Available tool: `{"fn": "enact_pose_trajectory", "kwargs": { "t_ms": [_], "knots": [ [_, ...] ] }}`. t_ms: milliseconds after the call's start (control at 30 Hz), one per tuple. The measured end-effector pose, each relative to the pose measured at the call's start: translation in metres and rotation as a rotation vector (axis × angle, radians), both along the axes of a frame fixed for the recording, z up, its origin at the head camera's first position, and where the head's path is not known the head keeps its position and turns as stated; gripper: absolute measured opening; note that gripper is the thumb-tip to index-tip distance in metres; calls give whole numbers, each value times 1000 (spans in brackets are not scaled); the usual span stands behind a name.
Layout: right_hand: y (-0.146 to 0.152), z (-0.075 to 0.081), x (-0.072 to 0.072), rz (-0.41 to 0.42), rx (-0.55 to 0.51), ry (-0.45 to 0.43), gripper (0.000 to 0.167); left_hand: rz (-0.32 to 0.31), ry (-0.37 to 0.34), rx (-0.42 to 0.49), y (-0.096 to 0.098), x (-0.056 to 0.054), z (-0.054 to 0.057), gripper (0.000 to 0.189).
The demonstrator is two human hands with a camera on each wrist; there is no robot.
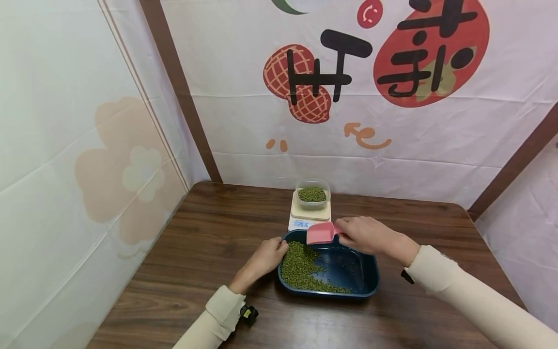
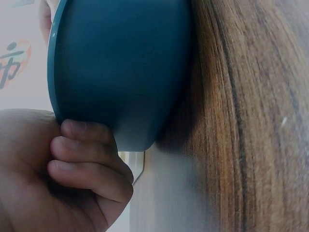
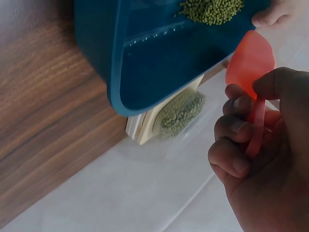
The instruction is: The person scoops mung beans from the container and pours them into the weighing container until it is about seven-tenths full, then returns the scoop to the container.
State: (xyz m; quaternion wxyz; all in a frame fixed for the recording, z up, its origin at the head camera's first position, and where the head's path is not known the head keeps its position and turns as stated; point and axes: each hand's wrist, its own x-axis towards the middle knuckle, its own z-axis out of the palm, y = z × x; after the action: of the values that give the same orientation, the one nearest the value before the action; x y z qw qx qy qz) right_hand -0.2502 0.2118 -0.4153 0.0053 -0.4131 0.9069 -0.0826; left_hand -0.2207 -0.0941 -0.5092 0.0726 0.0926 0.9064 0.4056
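A dark blue basin point(image 1: 365, 271) stands on the table, with green mung beans point(image 1: 301, 269) heaped toward its left side and strewn along its near edge. My left hand point(image 1: 269, 254) grips the basin's left rim near the far corner; in the left wrist view its fingers point(image 2: 87, 150) curl against the outer wall. In my right hand point(image 1: 364, 235) is the handle of a pink scoop point(image 1: 320, 233), held above the far side of the basin. No beans show on the visible part of the scoop point(image 3: 251, 60).
Behind the basin, a kitchen scale point(image 1: 296, 213) with a lit display carries a clear plastic container point(image 1: 313, 204) holding more mung beans. A printed cloth point(image 1: 235, 121) hangs at the table's back edge. Another pale cloth hangs on the left.
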Motion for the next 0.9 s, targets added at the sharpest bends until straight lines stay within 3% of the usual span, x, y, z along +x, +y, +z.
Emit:
{"fn": "enact_pose_trajectory", "kwargs": {
  "t_ms": [167, 200, 367, 433, 533, 667, 767, 800, 900],
  "knots": [
    [-4, -6, 4, 26, -16, -39, 15, 12, -1, 2, -1, -4, -6, 35],
    [-5, -7, 5, 25, -16, -43, 14, 3, 23, -9, -2, -8, -15, 35],
    [-10, -16, 9, 24, -16, -92, 14, -12, 55, -19, -4, -14, -24, 38],
    [-11, -21, 11, 27, -16, -113, 15, 4, 5, 3, -2, -9, -12, 37],
    [-13, -28, 13, 33, -19, -127, 14, 6, -5, 11, -1, -9, -10, 36],
    [-15, -36, 17, 33, -21, -137, 10, -6, 38, -3, -2, -12, -19, 35],
    [-16, -41, 18, 43, -20, -136, 9, -12, 35, 5, -2, -10, -16, 34],
    [-17, -42, 19, 50, -22, -132, 10, -5, 15, 18, -1, -6, -7, 34],
    [-17, -45, 20, 69, -23, -104, 11, -7, 10, 21, 0, -1, -1, 34]
  ]
}}
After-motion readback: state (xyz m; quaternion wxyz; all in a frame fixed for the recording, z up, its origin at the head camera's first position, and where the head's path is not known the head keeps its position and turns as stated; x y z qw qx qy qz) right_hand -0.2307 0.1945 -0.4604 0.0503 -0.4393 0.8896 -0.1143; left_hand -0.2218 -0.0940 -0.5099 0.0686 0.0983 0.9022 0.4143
